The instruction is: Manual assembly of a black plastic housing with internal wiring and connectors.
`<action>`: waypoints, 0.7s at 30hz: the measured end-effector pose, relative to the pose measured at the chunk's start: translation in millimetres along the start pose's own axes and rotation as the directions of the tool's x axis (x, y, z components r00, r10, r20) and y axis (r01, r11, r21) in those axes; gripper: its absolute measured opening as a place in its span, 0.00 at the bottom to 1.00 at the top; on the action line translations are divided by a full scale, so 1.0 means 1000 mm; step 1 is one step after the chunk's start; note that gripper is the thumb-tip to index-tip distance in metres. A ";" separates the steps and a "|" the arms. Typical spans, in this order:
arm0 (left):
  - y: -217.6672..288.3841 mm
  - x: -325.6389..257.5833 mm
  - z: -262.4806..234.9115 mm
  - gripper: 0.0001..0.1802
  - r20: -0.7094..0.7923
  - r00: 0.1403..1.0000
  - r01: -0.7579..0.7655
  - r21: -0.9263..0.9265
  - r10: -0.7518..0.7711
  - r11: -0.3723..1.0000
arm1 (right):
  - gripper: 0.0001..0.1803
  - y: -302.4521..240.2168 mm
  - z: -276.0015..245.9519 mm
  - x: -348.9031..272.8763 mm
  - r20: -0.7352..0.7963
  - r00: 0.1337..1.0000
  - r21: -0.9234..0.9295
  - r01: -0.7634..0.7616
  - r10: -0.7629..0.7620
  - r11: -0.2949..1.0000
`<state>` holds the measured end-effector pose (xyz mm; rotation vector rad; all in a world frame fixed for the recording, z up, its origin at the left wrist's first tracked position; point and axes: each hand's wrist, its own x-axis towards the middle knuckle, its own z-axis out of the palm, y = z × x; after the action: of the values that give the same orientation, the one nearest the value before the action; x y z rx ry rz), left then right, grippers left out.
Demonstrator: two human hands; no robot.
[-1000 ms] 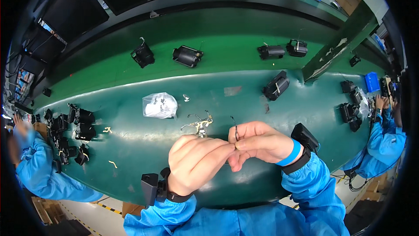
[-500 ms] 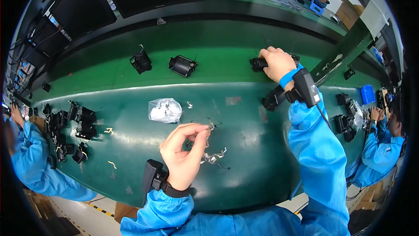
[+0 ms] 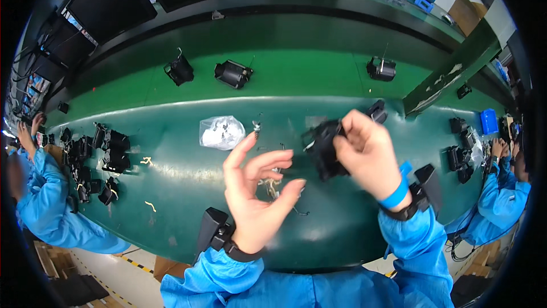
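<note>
My left hand (image 3: pixel 257 194) is held palm up over the table, fingers spread and apart, nothing gripped. Small metal pieces with wires (image 3: pixel 272 185) lie behind and beside its fingers. A small metal piece (image 3: pixel 256 130) shows close to the index fingertip; contact is unclear. My right hand (image 3: pixel 367 151) pinches a black plastic housing (image 3: pixel 326 150) above the table, to the right of the left hand; both are blurred by motion. Beyond the right hand is another black part (image 3: pixel 376 111), partly hidden by it.
A clear bag of white pieces (image 3: pixel 222 132) lies left of centre. Black housings stand on the far ledge (image 3: pixel 234 73) and crowd the table's left side (image 3: pixel 115 151). More sit at right beside a blue bin (image 3: pixel 488 123). A green post (image 3: pixel 450 74) rises there. Co-workers sit at both sides.
My left hand has opened and let go of the small wired metal piece. My right hand has come back from the far ledge and now holds a black housing above the table.
</note>
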<state>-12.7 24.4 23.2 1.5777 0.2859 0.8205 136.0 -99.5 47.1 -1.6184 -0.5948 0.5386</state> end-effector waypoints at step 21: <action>-0.023 0.003 0.005 0.36 0.201 0.967 -0.134 -0.127 0.158 0.983 | 0.46 0.049 0.015 -0.047 -0.104 0.893 -0.358 0.377 -0.438 0.854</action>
<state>-1.3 27.3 3.1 1.5768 -0.0301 0.7606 94.7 -123.7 -3.1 -1.7613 -0.9001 -0.0343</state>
